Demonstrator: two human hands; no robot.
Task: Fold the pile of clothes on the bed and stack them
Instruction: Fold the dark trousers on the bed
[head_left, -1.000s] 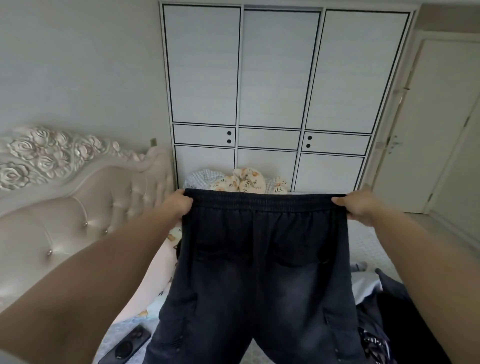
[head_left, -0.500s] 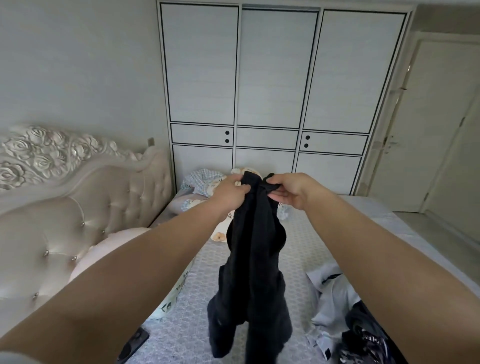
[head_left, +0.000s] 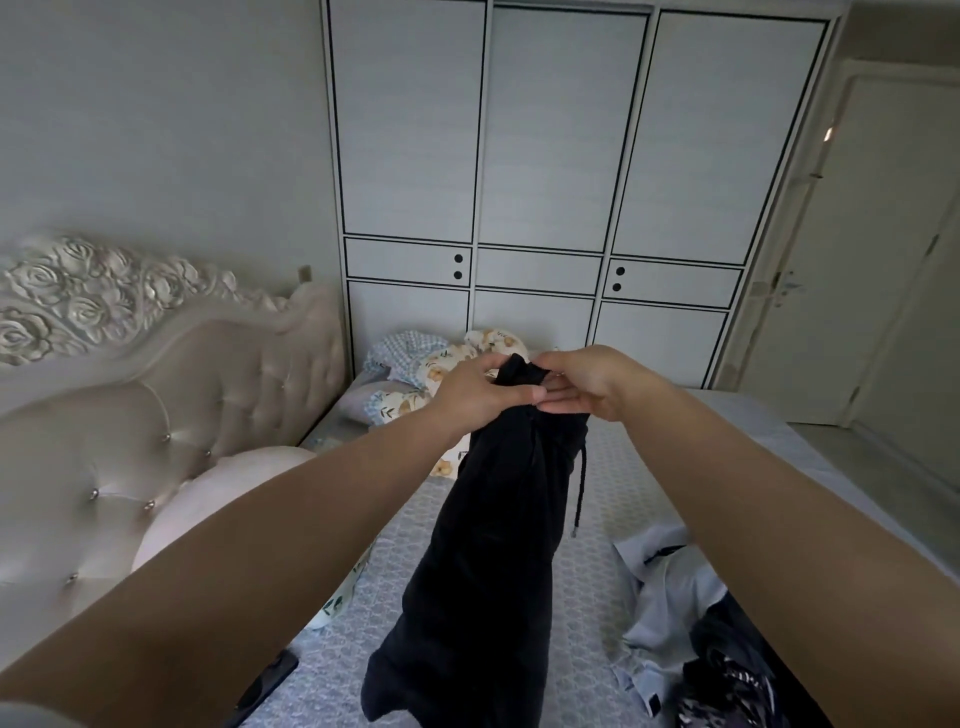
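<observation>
Hanging lengthwise above the bed (head_left: 597, 499), the dark shorts (head_left: 483, 561) are held up at the waistband, doubled in half. The waistband is gripped by the curled fingers of the left hand (head_left: 475, 392) and pinched by the right hand (head_left: 582, 384), the two hands touching. A drawstring (head_left: 578, 493) dangles. Unfolded clothes (head_left: 691, 623) are heaped at right.

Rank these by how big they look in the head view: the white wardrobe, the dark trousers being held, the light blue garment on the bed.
1. White panelled wardrobe
2. Dark trousers, though nearness to the camera enlarges them
3. Light blue garment, partly hidden by the right arm
</observation>
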